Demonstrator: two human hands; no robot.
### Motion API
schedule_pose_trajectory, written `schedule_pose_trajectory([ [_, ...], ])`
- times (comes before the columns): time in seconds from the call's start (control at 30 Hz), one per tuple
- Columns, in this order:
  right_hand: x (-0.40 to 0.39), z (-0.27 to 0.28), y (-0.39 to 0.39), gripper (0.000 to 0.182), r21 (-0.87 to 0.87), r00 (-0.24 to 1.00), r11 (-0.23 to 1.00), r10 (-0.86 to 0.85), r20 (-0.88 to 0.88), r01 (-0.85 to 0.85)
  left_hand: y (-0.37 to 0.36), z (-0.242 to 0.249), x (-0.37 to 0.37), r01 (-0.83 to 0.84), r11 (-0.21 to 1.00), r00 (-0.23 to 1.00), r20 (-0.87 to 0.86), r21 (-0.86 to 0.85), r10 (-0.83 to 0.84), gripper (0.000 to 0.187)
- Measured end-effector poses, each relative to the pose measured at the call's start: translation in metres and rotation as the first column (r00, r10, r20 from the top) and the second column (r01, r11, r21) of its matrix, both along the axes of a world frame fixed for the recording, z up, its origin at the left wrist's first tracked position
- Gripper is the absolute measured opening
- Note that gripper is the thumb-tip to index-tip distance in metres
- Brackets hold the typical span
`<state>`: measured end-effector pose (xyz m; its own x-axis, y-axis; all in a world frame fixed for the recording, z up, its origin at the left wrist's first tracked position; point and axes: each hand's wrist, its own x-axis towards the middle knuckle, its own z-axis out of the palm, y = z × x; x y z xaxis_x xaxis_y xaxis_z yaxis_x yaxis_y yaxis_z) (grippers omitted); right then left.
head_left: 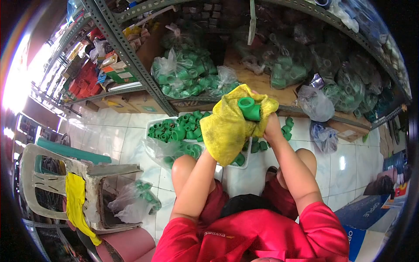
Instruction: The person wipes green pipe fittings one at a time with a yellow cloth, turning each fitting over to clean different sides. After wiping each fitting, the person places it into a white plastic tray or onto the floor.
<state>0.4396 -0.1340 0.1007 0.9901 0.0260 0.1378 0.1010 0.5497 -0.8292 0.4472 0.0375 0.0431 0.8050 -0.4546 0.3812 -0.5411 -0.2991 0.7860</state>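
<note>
A green pipe fitting [249, 108] with a round opening is held up in front of me, wrapped partly in a dirty yellow cloth [224, 131]. My right hand [272, 127] grips the fitting and the cloth from the right side. My left hand is under the cloth on the left; only the forearm and wrist show, and its fingers are hidden. Below the cloth, a white tray [147, 131] holds many green fittings [178, 132]. More loose green fittings [286, 129] lie on the tiles to the right of it.
Metal shelving [131, 56] with bags of green fittings [185, 70] stands ahead. A worn plastic chair [48, 181] with a yellow cloth is at left. Clear bags [135, 201] lie on the floor [342, 163]. A blue box [364, 214] sits at right.
</note>
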Motion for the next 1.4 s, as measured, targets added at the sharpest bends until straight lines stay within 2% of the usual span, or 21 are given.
schedule_pose_trajectory([
  [0.13, 0.005, -0.014, -0.008, 0.041, 0.102, 0.977, 0.986, 0.146, -0.158, -0.131, 0.001, 0.015, 0.0, -0.135, 0.942, 0.988, 0.107, 0.308, 0.107, 0.033],
  [0.2, -0.002, -0.007, -0.001, 0.045, -0.59, 0.968, 0.807, 0.125, 0.218, 0.029, -0.003, 0.011, -0.001, 0.021, 1.0, 0.992, -0.127, 0.005, -0.02, 0.036],
  [0.33, -0.021, 0.009, 0.022, 0.047, -0.587, 0.914, 0.762, -0.015, 0.405, 0.272, -0.03, 0.049, -0.017, -0.182, 0.968, 0.961, 0.174, -0.175, 0.213, 0.038],
  [0.4, -0.02, 0.004, 0.023, 0.042, -0.584, 0.891, 0.725, -0.09, 0.445, 0.365, -0.034, 0.024, -0.011, -0.221, 0.942, 0.973, 0.009, -0.251, 0.231, 0.039],
  [0.47, -0.016, -0.011, 0.02, 0.037, -0.58, 0.861, 0.679, -0.156, 0.485, 0.45, -0.025, 0.015, -0.008, -0.14, 0.967, 0.979, 0.176, 0.213, 0.103, 0.039],
  [0.5, -0.011, -0.025, 0.014, 0.03, -0.664, 0.88, 0.599, -0.164, 0.446, 0.448, -0.023, 0.022, -0.012, -0.142, 0.92, 0.99, 0.052, 0.365, 0.132, 0.038],
  [0.63, -0.007, -0.02, 0.011, 0.027, -0.737, 0.888, 0.495, -0.274, 0.37, 0.46, -0.031, 0.036, -0.014, -0.188, 0.817, 0.981, 0.06, 0.544, 0.186, 0.035],
  [0.67, -0.003, -0.02, 0.009, 0.027, -0.727, 0.875, 0.487, -0.275, 0.398, 0.484, -0.029, 0.01, -0.01, -0.098, 0.995, 0.956, -0.279, 0.006, 0.096, 0.035],
  [0.7, -0.001, -0.014, 0.009, 0.027, -0.713, 0.89, 0.532, -0.283, 0.358, 0.456, -0.029, 0.01, -0.011, -0.147, 0.828, 0.856, -0.489, -0.541, -0.167, 0.034],
  [0.73, 0.005, -0.012, 0.004, 0.027, -0.711, 0.888, 0.533, -0.283, 0.361, 0.459, -0.028, 0.01, -0.01, -0.145, 0.829, 0.858, -0.485, -0.54, -0.167, 0.034],
  [0.8, 0.015, -0.012, -0.009, 0.023, -0.557, 0.981, 0.808, -0.168, 0.098, 0.194, -0.027, 0.024, -0.01, -0.146, 0.969, 0.958, -0.272, -0.198, 0.088, 0.039],
  [0.9, 0.012, -0.007, -0.022, 0.023, -0.657, 0.998, 0.751, -0.057, 0.039, 0.069, -0.027, 0.051, -0.011, -0.315, 0.895, 0.944, 0.202, 0.316, 0.261, 0.046],
  [0.93, 0.011, -0.005, -0.023, 0.023, -0.702, 1.0, 0.712, -0.003, 0.006, 0.007, -0.028, 0.051, -0.007, -0.315, 0.895, 0.944, 0.202, 0.315, 0.261, 0.046],
  [1.0, 0.009, -0.002, -0.022, 0.022, -0.713, 0.999, 0.701, 0.014, 0.052, 0.027, -0.03, 0.05, 0.004, -0.018, 1.0, 0.992, 0.126, 0.004, 0.017, 0.051],
  [1.07, 0.004, -0.003, -0.02, 0.022, -0.729, 0.991, 0.682, 0.047, 0.129, 0.063, -0.029, 0.046, 0.004, 0.018, 0.999, 0.978, 0.207, 0.036, -0.025, 0.042],
  [1.13, 0.011, -0.012, -0.028, 0.029, -0.792, 0.982, 0.583, -0.07, 0.174, 0.181, -0.028, 0.056, -0.009, -0.049, 0.879, 0.913, -0.378, -0.475, -0.153, 0.031],
  [1.2, 0.021, -0.028, -0.036, 0.038, -0.909, 0.858, 0.192, -0.444, 0.256, 0.37, -0.021, 0.061, -0.014, 0.0, 0.89, 0.922, -0.344, -0.456, -0.176, 0.025],
  [1.23, 0.024, -0.033, -0.041, 0.046, -0.89, 0.819, 0.012, -0.397, 0.414, 0.455, -0.019, 0.053, -0.011, -0.042, 0.888, 0.932, -0.339, -0.457, -0.13, 0.026],
  [1.3, 0.018, -0.033, -0.04, 0.045, -0.883, 0.85, 0.133, -0.368, 0.378, 0.45, -0.017, 0.035, -0.004, -0.089, 0.882, 0.939, -0.333, -0.463, -0.081, 0.027],
  [1.37, 0.004, -0.01, -0.026, 0.043, -0.84, 0.91, 0.362, -0.252, 0.33, 0.405, -0.017, 0.021, 0.003, -0.192, 0.652, 0.747, -0.54, -0.733, -0.387, 0.027],
  [1.4, 0.0, -0.001, -0.021, 0.041, -0.802, 0.974, 0.554, -0.096, 0.206, 0.225, -0.016, 0.028, 0.0, -0.193, 0.653, 0.747, -0.541, -0.732, -0.386, 0.027],
])
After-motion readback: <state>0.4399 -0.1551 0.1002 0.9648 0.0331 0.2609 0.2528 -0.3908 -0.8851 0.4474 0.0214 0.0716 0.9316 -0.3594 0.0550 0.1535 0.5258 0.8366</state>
